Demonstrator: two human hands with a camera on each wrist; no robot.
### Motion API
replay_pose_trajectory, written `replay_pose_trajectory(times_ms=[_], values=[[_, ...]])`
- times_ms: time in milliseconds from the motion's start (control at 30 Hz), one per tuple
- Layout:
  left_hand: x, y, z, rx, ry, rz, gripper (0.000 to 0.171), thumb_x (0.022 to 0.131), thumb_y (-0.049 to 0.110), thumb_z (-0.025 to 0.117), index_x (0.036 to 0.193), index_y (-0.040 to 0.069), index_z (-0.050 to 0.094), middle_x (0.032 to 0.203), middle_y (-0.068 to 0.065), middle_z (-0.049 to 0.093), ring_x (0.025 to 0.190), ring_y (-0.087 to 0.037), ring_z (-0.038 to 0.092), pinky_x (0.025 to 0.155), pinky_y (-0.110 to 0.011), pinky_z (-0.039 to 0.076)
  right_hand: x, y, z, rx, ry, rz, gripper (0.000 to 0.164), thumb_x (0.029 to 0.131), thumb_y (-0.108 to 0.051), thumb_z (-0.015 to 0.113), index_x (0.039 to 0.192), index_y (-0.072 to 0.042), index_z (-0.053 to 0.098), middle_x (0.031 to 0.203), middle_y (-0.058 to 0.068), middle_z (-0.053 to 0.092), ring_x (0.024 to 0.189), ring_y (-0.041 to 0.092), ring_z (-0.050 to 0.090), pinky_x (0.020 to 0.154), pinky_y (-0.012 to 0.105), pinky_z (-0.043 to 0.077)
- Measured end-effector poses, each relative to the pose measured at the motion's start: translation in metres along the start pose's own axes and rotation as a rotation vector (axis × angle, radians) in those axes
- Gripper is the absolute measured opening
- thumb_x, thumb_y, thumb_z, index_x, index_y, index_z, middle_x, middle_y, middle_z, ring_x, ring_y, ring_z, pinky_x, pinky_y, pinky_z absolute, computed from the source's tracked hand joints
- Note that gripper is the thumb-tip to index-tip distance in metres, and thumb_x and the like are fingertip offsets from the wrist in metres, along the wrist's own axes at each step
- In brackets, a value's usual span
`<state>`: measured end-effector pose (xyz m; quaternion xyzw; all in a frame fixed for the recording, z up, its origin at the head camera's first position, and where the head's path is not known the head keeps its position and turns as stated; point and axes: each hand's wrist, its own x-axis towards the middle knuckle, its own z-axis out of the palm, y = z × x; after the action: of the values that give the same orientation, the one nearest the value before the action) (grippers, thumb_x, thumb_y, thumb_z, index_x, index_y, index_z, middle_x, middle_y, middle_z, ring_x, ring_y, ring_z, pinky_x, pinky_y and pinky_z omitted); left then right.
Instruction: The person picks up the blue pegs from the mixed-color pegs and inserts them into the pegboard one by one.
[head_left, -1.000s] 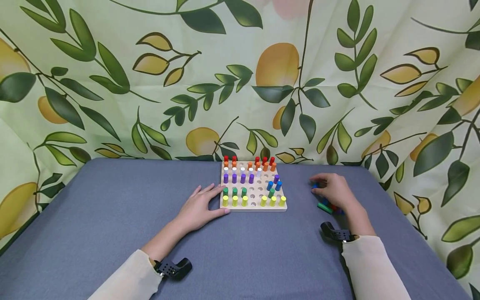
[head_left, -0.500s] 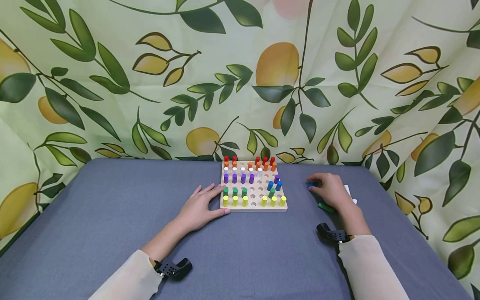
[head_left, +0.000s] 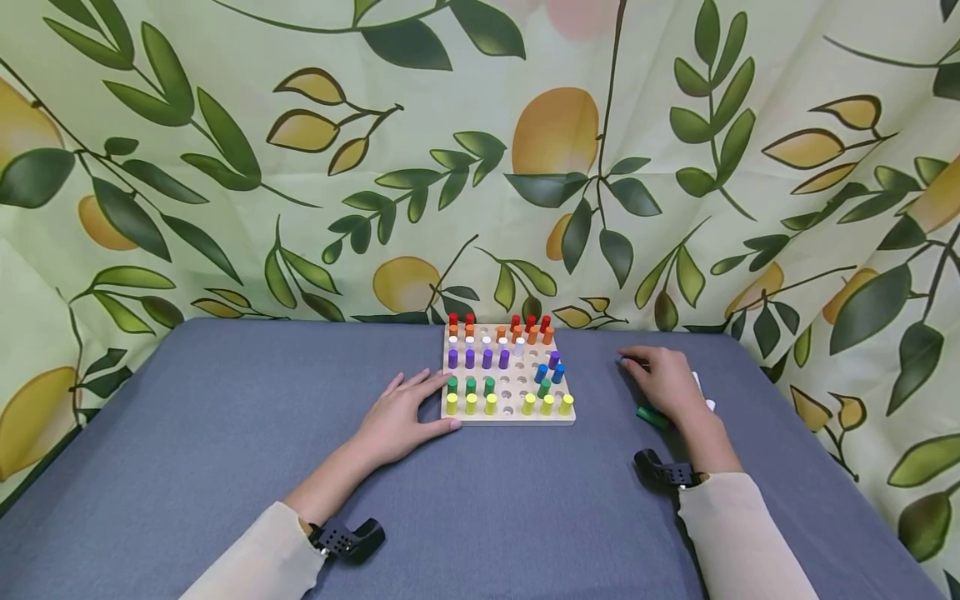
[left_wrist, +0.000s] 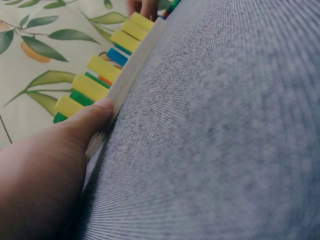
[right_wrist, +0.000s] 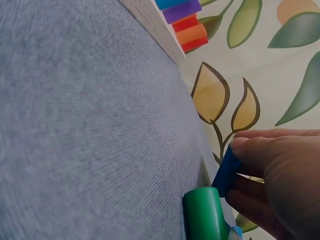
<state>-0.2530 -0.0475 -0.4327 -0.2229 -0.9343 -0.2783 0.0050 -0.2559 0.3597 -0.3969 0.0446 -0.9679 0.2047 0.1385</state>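
Observation:
A pale wooden pegboard (head_left: 517,422) lies in the middle of the table, with rows of colored pegs standing in it and several bare holes. My left hand (head_left: 401,421) rests at its left side, fingers fairly straight. In the left wrist view, the left thumb (left_wrist: 102,107) lies on the board's front edge beside the yellow pegs (left_wrist: 90,87). Right of the board, my right hand (head_left: 663,383) is low over loose pegs. It pinches a blue peg (right_wrist: 227,172) by its upper end, tilted, as the right wrist view shows. A green peg (right_wrist: 204,215) lies just beside it.
Two white pegs (head_left: 709,404) show behind the right hand, which hides part of the loose pile. Blue-grey cloth (head_left: 540,508) covers the table. A leaf-and-fruit patterned curtain (head_left: 450,208) hangs along the back edge.
My right hand has shifted slightly left over the loose pegs, and white pegs have come into view behind it. The left hand and the pegboard stay in place.

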Motion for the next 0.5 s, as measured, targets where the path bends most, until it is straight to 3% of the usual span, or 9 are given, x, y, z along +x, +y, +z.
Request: replay_pose_trajectory(times_ms=[267, 500], values=[[-0.001, -0.001, 0.000, 0.001, 0.008, -0.002, 0.075, 0.086, 0.056, 0.074, 0.150, 0.022, 0.052, 0.154, -0.011, 0.052, 0.150, -0.031, 0.039, 0.128, -0.058, 0.018, 0.001, 0.002, 0.006, 0.058, 0.098, 0.049, 0.026, 0.102, -0.016, 0.060, 0.117, 0.000, 0.074, 0.108, 0.022, 0.076, 0.093, 0.036, 0.071, 0.080, 0.052, 0.056], [0.000, 0.000, 0.000, -0.002, 0.003, -0.002, 0.075, 0.087, 0.056, 0.073, 0.150, 0.022, 0.052, 0.154, -0.013, 0.051, 0.151, -0.032, 0.039, 0.128, -0.059, 0.018, 0.004, 0.001, 0.012, 0.153, 0.099, 0.080, 0.025, 0.101, -0.018, 0.062, 0.114, 0.000, 0.074, 0.100, 0.018, 0.077, 0.079, 0.016, 0.065, 0.070, 0.024, 0.049]])
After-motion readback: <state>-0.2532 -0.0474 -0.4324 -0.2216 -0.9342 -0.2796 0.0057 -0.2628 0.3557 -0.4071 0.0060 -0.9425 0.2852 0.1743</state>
